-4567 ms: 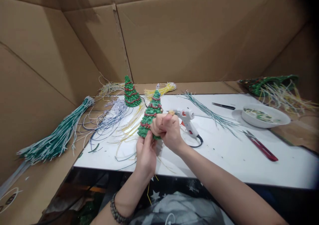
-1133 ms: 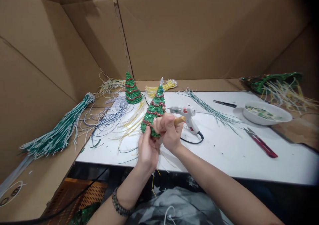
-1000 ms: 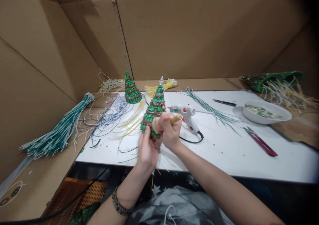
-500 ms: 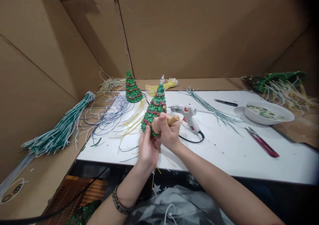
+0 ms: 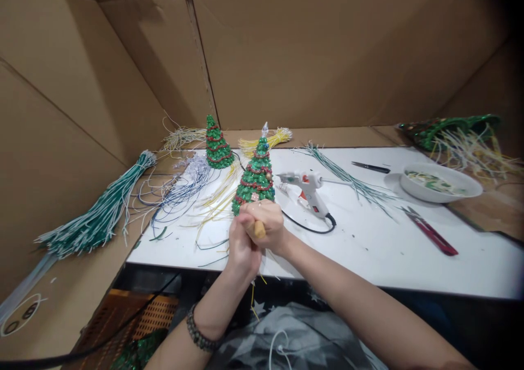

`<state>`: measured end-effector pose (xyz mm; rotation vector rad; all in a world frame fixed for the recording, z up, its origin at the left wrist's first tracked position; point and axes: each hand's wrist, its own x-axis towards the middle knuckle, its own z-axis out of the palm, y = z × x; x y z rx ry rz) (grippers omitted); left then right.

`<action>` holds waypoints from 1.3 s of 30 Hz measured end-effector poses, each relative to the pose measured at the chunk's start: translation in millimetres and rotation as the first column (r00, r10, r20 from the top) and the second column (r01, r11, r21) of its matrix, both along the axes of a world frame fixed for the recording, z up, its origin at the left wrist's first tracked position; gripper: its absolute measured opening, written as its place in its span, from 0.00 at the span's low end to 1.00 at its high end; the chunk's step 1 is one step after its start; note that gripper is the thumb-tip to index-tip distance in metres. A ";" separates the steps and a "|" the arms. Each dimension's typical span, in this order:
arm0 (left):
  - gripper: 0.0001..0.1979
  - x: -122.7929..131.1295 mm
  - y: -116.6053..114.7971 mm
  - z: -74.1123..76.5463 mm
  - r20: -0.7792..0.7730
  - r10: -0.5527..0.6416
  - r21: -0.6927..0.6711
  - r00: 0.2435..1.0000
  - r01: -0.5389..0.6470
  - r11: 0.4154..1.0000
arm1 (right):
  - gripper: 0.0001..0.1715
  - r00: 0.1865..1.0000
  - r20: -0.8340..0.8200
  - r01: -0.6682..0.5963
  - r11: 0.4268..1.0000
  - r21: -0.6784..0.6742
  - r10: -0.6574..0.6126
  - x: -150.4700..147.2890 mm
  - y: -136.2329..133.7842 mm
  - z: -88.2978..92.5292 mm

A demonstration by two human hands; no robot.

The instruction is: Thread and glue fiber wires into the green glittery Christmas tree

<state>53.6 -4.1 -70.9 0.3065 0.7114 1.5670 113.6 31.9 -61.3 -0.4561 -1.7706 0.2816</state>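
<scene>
A small green Christmas tree with red garland, baubles and a clear tip stands in front of me. My left hand is closed around its lower part, near the base. In my right fist is a tool with a light wooden handle, its butt end facing me. The fist presses against the lower front of the tree, right above my left hand. The tool's working end is hidden, so its kind cannot be told. Yellow wires hang below my hands.
A white glue gun with a black cord lies right of the tree. A second tree stands behind left. Bundles of green wires and yellow wires lie around. At right are red snips, a dark pen-like tool and a white bowl.
My right hand has moved left and slightly down with the wooden-handled tool, whose handle now points toward me instead of right. The left hand still holds the tree.
</scene>
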 end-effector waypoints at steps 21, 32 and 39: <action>0.10 -0.3 3.7 1.7 0.017 -0.056 -0.036 0.998 0.056 0.998 | 0.26 0.880 -0.469 -0.227 0.934 -0.275 0.076 -3.2 2.3 6.4; 0.10 0.1 3.4 1.0 0.020 -0.059 -0.046 0.998 0.060 0.997 | 0.27 0.860 -0.507 -0.222 0.935 -0.277 0.054 -4.3 4.4 3.6; 0.11 -0.4 3.9 0.8 0.016 -0.046 -0.050 0.999 0.046 0.998 | 0.27 0.944 -0.327 -0.033 0.982 -0.185 -0.030 5.3 -4.1 3.6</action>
